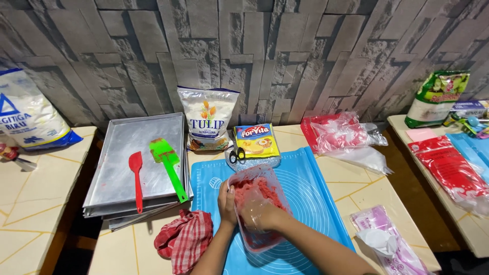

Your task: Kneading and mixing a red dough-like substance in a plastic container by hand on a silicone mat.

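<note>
Pink dough (257, 189) fills clear tub (248, 177) (on blue mat (310, 188)); left hand (226, 203) grips rim, gloved right hand (257, 214) grasps dough.

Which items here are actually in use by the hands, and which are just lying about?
In use:
- left hand, steadying the tub
- right hand, inside the tub
- clear plastic tub of pink dough
- blue mat

Lying about:
- red spatula
- green brush
- metal trays
- checked cloth
- scissors
- flour bag

Tub (257, 209) on mat (316, 198), trays (117, 153) left, scissors (236, 155) behind.
</note>
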